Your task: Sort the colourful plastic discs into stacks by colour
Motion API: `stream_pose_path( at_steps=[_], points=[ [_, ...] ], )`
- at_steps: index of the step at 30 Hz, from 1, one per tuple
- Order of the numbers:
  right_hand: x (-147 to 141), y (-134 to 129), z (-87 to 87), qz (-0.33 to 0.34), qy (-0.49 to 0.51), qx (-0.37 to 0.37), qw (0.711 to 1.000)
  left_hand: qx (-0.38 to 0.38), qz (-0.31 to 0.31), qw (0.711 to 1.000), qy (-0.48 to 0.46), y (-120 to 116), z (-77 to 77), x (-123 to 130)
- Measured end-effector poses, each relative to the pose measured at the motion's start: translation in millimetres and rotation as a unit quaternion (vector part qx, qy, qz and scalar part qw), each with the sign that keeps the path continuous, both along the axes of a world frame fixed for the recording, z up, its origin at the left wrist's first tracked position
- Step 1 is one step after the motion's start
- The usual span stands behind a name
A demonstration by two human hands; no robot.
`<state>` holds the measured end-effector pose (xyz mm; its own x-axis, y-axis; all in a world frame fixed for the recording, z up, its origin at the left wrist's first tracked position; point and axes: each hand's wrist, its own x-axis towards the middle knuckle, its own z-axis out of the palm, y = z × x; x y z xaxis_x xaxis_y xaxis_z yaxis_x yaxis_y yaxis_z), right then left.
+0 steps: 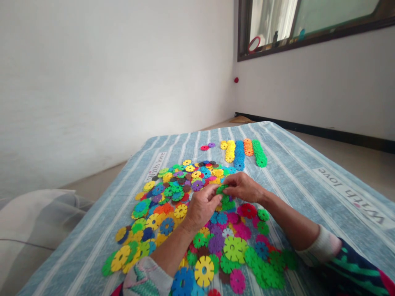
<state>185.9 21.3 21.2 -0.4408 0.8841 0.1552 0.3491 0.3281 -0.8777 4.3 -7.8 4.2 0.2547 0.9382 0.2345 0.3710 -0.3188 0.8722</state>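
As fingertips of both hands pinch a green plastic disc (221,189), the left hand (202,207) and right hand (243,187) sit over a heap of coloured discs (167,226). Beyond lie rows of discs (239,154) on a striped blue cover (296,164) printed "With love", with open cloth on either side.

A blue-and-white striped bedcover (296,172) printed "With love" (348,195), white wall (123,82), dark-framed window (321,18) with a red-rimmed round mirror (254,44) on its sill, black skirting board (324,132), pale cloth (37,222) at left
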Motion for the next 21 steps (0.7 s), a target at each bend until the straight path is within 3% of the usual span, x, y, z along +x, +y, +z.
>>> stream_pose_path(
  at_steps=[6,13,21],
  points=[
    [30,21,-8.5,-0.159,0.041,0.006,0.986,-0.002,0.018,1.000,-0.004,0,-2.1,0],
    [85,44,-25.9,-0.366,0.059,0.040,0.928,-0.007,0.029,1.000,0.005,-1,-1.4,1],
    [110,48,-37.8,-0.431,-0.010,0.038,0.902,-0.010,0.021,0.999,0.032,-3,1.7,1]
  ],
)
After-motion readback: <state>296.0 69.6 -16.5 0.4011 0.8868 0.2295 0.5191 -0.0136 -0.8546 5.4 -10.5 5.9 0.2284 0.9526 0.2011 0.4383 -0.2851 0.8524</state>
